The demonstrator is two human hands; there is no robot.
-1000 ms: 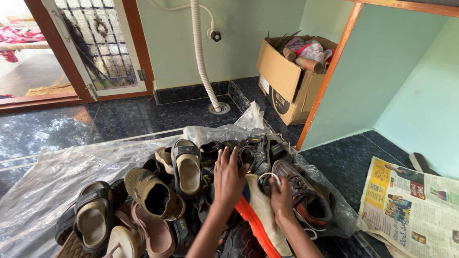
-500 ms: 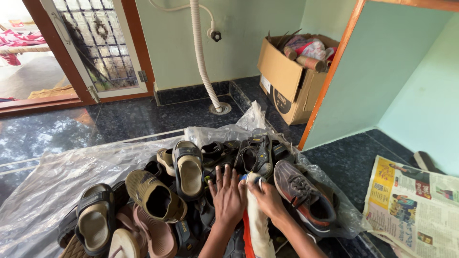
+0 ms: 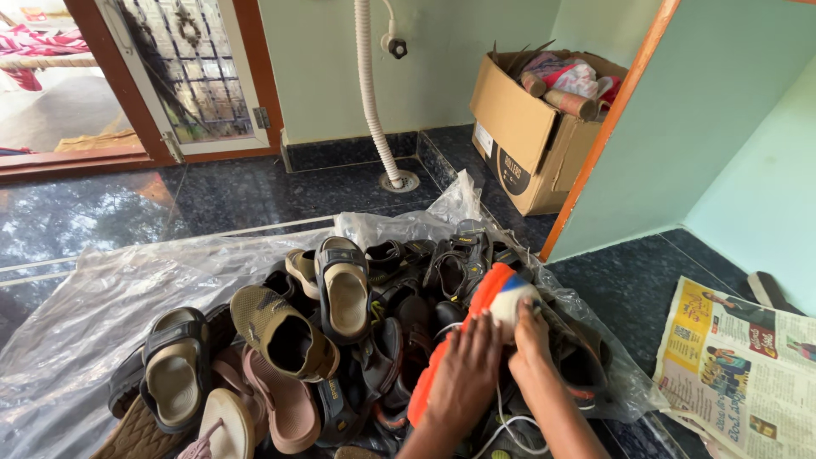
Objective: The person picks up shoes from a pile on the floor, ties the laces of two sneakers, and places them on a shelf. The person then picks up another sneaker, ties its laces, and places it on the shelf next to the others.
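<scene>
Both my hands hold one shoe with an orange sole and a cream toe [image 3: 501, 293] above a pile of footwear. My left hand [image 3: 463, 374] grips its orange side from below. Fingers of my right hand [image 3: 531, 336] press on the cream toe. A white lace [image 3: 501, 425] hangs down between my wrists. Under the shoe lie a grey sneaker [image 3: 582, 357], black strapped sandals [image 3: 450, 268] and a tan and black sandal [image 3: 344, 289]. An olive slip-on shoe [image 3: 285, 331] sits to the left.
The pile rests on a clear plastic sheet [image 3: 102, 297] over a dark stone floor. A newspaper [image 3: 748, 365] lies at the right. A cardboard box [image 3: 531, 127] with rolls stands by an orange post [image 3: 608, 127]. A white hose [image 3: 374, 93] runs down the wall.
The shoe has turned and lifted: its orange sole and toe now point up and away over the grey sneaker. My left hand moved right onto its side. The view shifted slightly.
</scene>
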